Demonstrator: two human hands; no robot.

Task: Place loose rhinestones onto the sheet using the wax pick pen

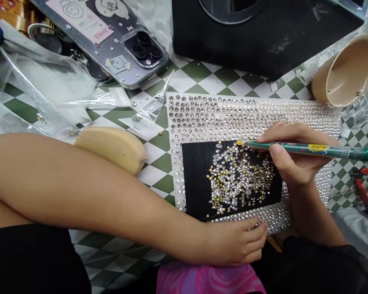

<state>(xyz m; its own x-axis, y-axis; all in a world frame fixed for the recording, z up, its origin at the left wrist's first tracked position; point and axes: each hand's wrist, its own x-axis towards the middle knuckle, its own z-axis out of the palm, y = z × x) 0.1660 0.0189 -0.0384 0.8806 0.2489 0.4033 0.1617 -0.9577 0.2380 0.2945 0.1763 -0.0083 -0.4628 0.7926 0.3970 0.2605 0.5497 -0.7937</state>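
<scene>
My right hand [294, 153] pinches a green pen [297, 147], whose yellow tip touches the upper edge of a black board [196, 175]. Loose clear and gold rhinestones [233, 175] are heaped on that board. It lies on a sheet covered with rows of rhinestones [196, 112]. My left hand [239, 241] rests along the sheet's lower edge, just below the board, with its fingers curled; whether anything is under them is hidden.
A phone [110, 45] in a clear case lies at the upper left beside plastic bags [49, 81]. A yellow oval object [116, 147] is by my left forearm. A black box [248, 41] and a tilted beige cup [346, 73] stand beyond the sheet. Red-handled pliers [360, 185] are at right.
</scene>
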